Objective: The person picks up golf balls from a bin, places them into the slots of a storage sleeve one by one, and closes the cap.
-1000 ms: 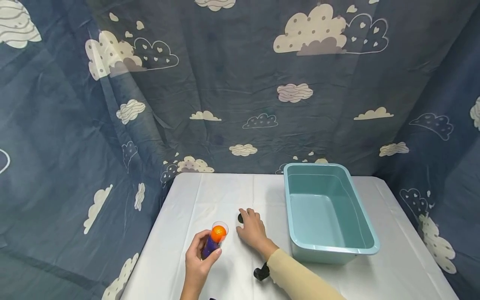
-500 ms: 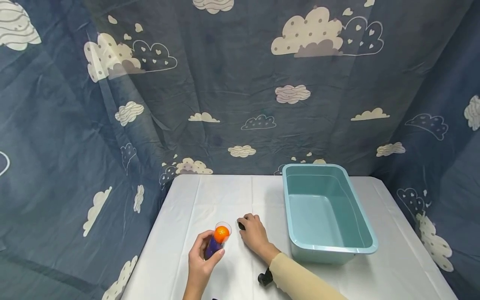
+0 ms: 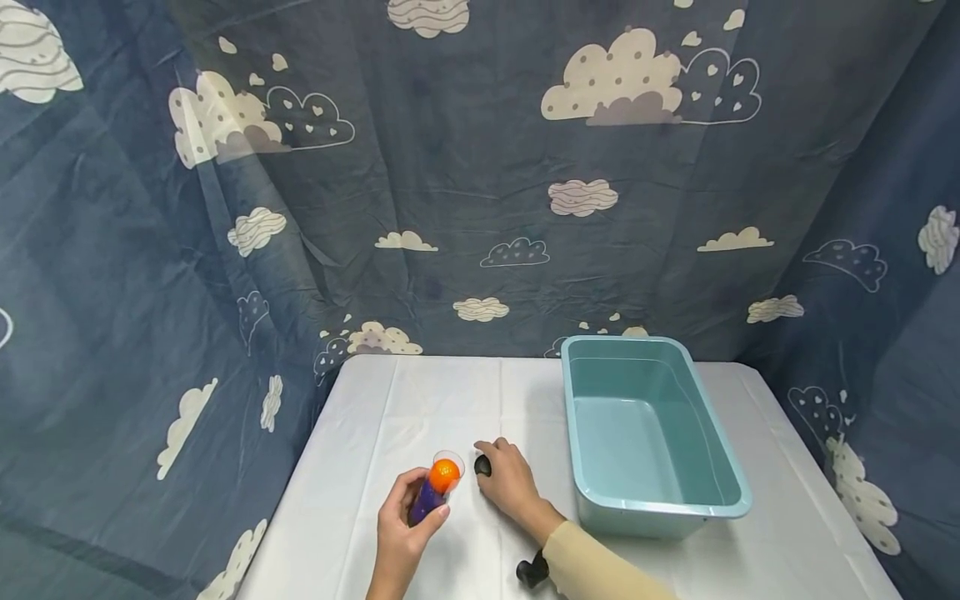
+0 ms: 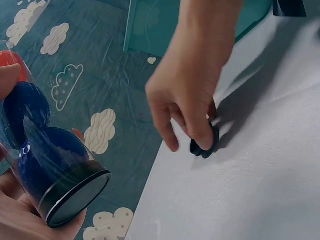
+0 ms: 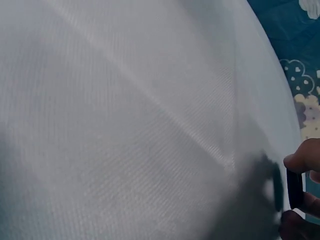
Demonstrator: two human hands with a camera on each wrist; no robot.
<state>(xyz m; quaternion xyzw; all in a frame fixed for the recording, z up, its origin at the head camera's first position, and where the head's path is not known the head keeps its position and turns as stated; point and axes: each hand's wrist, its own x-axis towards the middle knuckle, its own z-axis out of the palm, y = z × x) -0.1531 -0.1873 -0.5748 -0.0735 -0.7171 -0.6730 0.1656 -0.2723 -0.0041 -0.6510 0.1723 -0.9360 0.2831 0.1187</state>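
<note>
In the head view my left hand [image 3: 405, 521] grips a clear tube [image 3: 429, 500], tilted, with an orange ball [image 3: 444, 475] at its upper end. Dark blue ball shapes [image 4: 52, 152] fill the rest, as the left wrist view shows, and a black rim with a flat disc closes the lower end. To the right, my right hand [image 3: 510, 482] reaches low over the white table and pinches a small black round piece [image 3: 483, 465] between thumb and fingers. Seen edge-on in the right wrist view, this piece [image 5: 295, 189] is a thin disc with a shadow beside it.
A pale teal plastic bin [image 3: 588, 502] stands at the right on the white-covered table [image 3: 435, 392]. Against the right sleeve [image 3: 592, 567] shows a black lobed object [image 3: 532, 571]. Dark cloud-printed cloth [image 3: 420, 192] hangs behind and at both sides.
My right hand has come nearer me with its fingers closing on the black round piece. The left hand with the tube has shifted slightly right. The whole head view has tilted up a little.
</note>
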